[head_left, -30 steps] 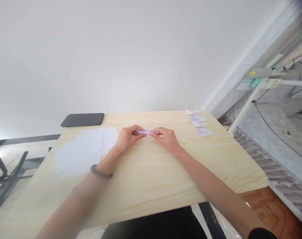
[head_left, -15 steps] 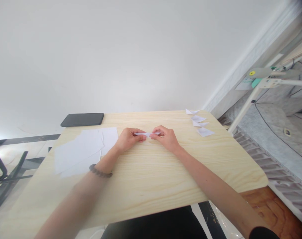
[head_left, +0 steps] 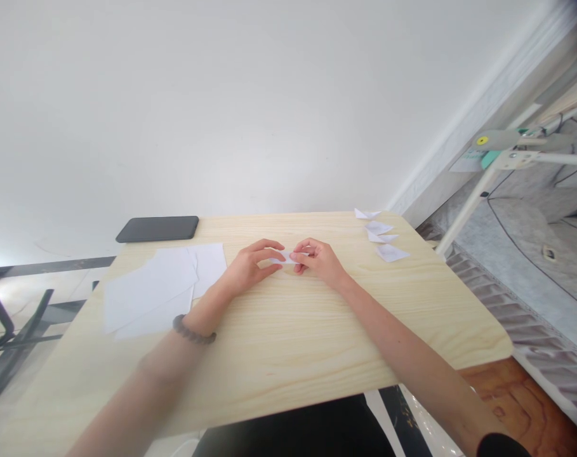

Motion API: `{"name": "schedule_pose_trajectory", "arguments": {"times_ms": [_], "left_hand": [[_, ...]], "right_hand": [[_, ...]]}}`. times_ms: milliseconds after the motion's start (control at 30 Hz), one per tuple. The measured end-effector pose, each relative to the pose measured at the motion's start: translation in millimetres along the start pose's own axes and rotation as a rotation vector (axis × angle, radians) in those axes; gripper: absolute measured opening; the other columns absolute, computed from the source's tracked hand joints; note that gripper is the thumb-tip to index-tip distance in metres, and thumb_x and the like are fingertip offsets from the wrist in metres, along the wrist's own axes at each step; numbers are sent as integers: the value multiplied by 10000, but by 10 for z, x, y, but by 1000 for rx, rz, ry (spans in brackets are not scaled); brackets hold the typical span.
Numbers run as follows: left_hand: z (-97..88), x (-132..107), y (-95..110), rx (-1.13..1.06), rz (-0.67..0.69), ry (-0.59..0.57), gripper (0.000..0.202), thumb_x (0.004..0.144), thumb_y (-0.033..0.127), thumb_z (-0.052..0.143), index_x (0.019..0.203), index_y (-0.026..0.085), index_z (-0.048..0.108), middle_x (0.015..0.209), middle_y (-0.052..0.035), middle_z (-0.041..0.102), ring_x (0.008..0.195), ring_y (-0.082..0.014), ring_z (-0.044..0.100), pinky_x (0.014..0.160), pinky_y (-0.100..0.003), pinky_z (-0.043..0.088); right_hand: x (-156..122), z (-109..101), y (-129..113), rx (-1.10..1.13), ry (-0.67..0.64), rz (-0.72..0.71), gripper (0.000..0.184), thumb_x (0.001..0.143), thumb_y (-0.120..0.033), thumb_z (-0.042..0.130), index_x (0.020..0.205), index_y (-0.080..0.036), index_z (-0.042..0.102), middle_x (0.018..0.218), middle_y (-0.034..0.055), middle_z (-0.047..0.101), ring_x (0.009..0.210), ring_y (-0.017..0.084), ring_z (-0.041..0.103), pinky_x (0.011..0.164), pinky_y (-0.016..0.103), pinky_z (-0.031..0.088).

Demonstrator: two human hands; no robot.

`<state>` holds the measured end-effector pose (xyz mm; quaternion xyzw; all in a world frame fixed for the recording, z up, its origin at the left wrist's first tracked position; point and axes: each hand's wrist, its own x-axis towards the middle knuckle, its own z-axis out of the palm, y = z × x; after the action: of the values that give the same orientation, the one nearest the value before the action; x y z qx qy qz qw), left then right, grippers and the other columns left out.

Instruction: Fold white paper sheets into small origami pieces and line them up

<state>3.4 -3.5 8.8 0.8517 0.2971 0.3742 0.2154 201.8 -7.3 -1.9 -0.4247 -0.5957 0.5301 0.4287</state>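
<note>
A small folded piece of white paper (head_left: 287, 259) is held just above the middle of the table. My right hand (head_left: 320, 261) pinches its right end between thumb and fingers. Around the left end, my left hand (head_left: 250, 266) has its thumb and fingers spread apart; a fingertip is close to the paper, and I cannot tell whether it touches. Several folded white paper pieces (head_left: 393, 253) with pointed ends lie in a column at the table's far right. Loose white sheets (head_left: 150, 285) overlap left of my left hand.
A dark phone-like slab (head_left: 157, 229) lies at the back left of the pale wooden table (head_left: 288, 355). The table's back edge meets a white wall (head_left: 269, 114). To the right stands a white metal frame (head_left: 469, 206), with a grey covered seat behind it.
My left fingers have opened from their pinch on the paper's left end. The folded paper has turned to show a flatter face, and my right hand still pinches it.
</note>
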Motion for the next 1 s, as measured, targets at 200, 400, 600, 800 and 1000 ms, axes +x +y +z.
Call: {"name": "schedule_pose_trajectory", "arguments": {"times_ms": [200, 400, 600, 800, 1000], "left_hand": [[6, -9, -4, 32, -35, 81, 181, 791, 274, 529, 903, 191, 644, 961, -51, 650, 956, -164, 574, 861, -286, 443], [0, -19, 36, 29, -121, 68, 210, 785, 311, 516, 899, 184, 639, 923, -48, 657, 874, -161, 592, 803, -269, 460], [-4, -9, 105, 40, -146, 55, 193, 792, 304, 504, 851, 177, 636, 860, -39, 655, 792, -141, 591, 722, -225, 455], [-5, 6, 122, 1, -173, 66, 202, 783, 305, 506, 822, 169, 649, 837, -43, 661, 769, -150, 596, 693, -226, 451], [-31, 12, 125, -79, -279, 86, 224, 768, 345, 527, 808, 174, 668, 851, -34, 679, 795, -170, 611, 735, -247, 458]], "right_hand": [[-39, 44, -20, -326, 14, -296, 188, 773, -336, 515, 857, -187, 593, 983, 55, 625, 910, 162, 593, 821, 309, 469], [-75, 72, -45, -644, 25, -577, 169, 793, -260, 495, 921, -211, 594, 933, 35, 643, 877, 148, 591, 820, 288, 461], [-74, 70, -5, -777, 32, -668, 175, 824, -229, 457, 927, -198, 595, 880, 44, 648, 823, 145, 592, 777, 271, 460], [-60, 70, 0, -789, 45, -639, 192, 840, -260, 443, 908, -200, 612, 871, 36, 658, 795, 140, 599, 760, 259, 453], [-62, 65, -7, -682, 124, -466, 214, 808, -363, 489, 877, -222, 635, 871, 10, 671, 752, 135, 613, 655, 225, 462]]}}
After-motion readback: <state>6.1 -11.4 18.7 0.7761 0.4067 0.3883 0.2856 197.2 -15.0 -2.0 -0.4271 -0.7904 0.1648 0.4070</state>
